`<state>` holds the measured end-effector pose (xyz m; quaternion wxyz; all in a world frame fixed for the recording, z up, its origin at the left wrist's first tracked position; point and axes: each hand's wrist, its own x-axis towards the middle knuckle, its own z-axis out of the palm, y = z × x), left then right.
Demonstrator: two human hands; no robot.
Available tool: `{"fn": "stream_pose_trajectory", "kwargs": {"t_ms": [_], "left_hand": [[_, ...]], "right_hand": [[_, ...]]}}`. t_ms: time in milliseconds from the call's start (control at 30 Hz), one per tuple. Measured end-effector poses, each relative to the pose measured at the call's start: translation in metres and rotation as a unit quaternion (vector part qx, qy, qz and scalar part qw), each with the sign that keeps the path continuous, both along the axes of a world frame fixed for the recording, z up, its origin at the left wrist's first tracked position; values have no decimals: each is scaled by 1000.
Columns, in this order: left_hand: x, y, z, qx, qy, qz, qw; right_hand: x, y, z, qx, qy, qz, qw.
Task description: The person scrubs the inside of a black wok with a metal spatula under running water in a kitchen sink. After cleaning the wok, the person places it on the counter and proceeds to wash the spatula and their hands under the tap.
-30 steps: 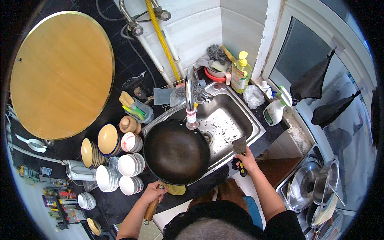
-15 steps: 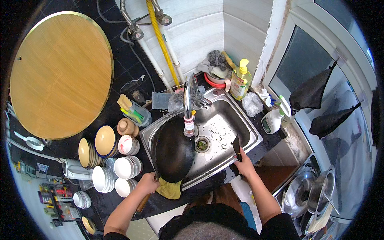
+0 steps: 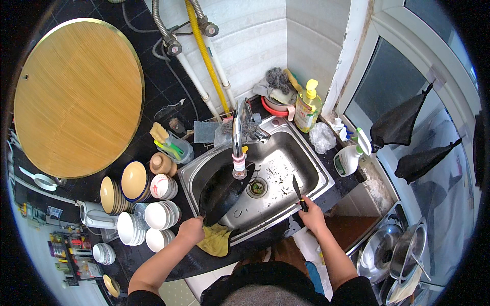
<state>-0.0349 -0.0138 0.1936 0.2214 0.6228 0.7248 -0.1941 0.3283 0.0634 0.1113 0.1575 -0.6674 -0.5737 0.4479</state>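
My left hand point(image 3: 192, 229) is closed round the handle of a black wok point(image 3: 220, 196). The wok is tipped steeply on its side in the left part of the steel sink point(image 3: 283, 217). At the sink's front right edge my right hand point(image 3: 312, 214) grips a slim black knife point(image 3: 297, 189) by its dark handle, blade pointing up over the basin. Dark scraps lie scattered on the sink floor round the drain point(image 3: 256, 187). The chrome faucet point(image 3: 238, 127) hangs over the wok's right side. Below the wok, a yellow cloth point(image 3: 215, 240) lies on the counter edge.
Stacked white bowls point(image 3: 159, 215) and yellow bowls point(image 3: 135, 181) stand left of the sink. A dish soap bottle point(image 3: 307, 109), a plastic bag point(image 3: 322, 137) and a spray bottle point(image 3: 348, 160) line the right side. Metal pans point(image 3: 380, 252) sit at the lower right.
The wok has turned from showing its broad round face to a steep, narrow tilt. My right hand has shifted slightly, and the knife leans more to the left.
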Motion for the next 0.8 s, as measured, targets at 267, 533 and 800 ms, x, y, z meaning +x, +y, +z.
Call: {"fn": "stream_pose_trajectory", "kwargs": {"t_ms": [267,533,800], "left_hand": [[7,-13,-4,65,-24,-47,996],[7,-30,27,48,-84,-22,995],[-5,-47,50,25,-177,81,981]], "right_hand": [[2,-5,6,132,-7,36,991],[-5,1,5,103,-21,19,994],[-16,6,-17,69,42,45,996]]}}
